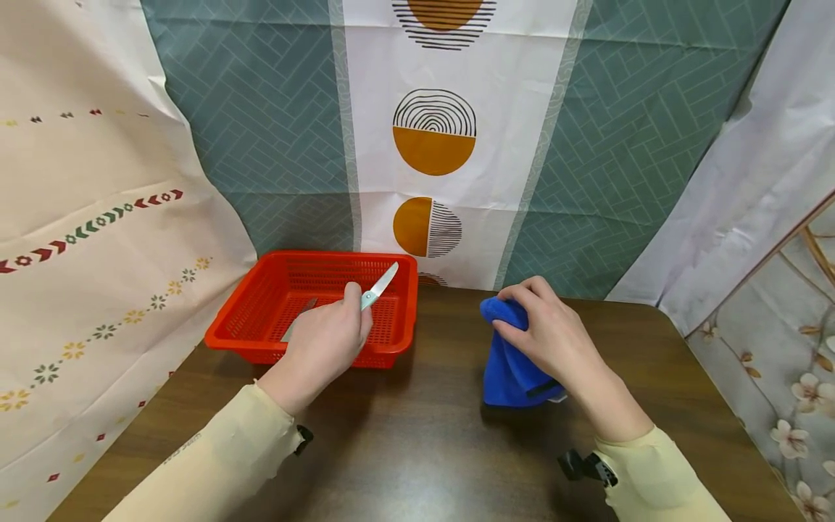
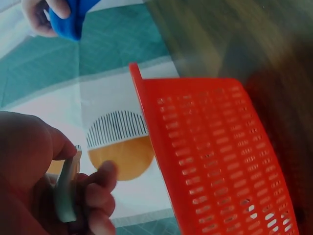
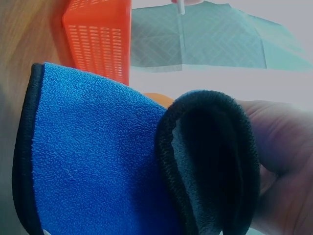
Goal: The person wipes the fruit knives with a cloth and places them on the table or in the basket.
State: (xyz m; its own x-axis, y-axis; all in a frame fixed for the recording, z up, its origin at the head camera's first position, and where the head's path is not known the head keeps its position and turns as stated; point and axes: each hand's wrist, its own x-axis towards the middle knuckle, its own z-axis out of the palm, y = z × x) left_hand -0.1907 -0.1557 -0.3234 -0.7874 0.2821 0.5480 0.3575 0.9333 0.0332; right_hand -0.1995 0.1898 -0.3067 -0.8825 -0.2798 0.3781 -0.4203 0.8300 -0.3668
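In the head view, my left hand grips a small knife by its pale green handle. The knife's blade points up and to the right, above the red basket. The left wrist view shows the handle between thumb and curled fingers. Over on the right, my right hand pinches the top of a blue cloth with dark edging. The cloth hangs down in folds, and in the right wrist view its upper part curls into a loop beside the palm.
Inside the perforated basket lies another slim item, partly hidden by my left hand. A small white edge shows beside the cloth's lower end; what it is I cannot tell. The brown table meets a patterned curtain at the back.
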